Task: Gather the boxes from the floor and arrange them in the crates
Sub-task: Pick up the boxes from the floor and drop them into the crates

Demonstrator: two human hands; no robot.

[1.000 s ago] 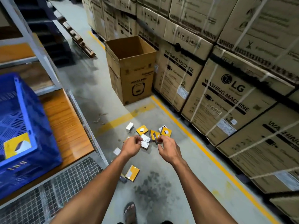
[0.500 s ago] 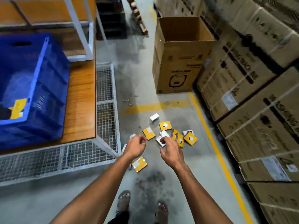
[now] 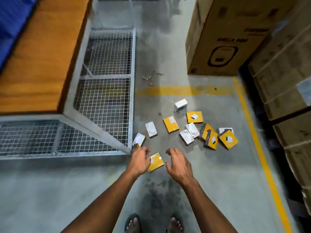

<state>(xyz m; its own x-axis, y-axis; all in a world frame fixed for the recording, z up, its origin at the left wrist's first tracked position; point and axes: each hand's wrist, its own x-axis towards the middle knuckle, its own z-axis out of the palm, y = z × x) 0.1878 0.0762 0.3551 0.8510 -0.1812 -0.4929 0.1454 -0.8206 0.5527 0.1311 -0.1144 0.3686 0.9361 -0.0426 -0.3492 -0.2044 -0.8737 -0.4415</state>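
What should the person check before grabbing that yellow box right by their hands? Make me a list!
1. Yellow box lies flat on the floor, between both hands: ok.
2. Right hand open and empty: ok.
3. Left hand free: cannot tell; it overlaps the box's edge.
4. Nothing stacked on that box: ok.
5. Feet clear of the box: ok.
6. Blue crate ready to fill: cannot tell; only a blurred corner shows.

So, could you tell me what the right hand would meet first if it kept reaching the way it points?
Probably the yellow box lying just left of the right hand; depth is unclear.
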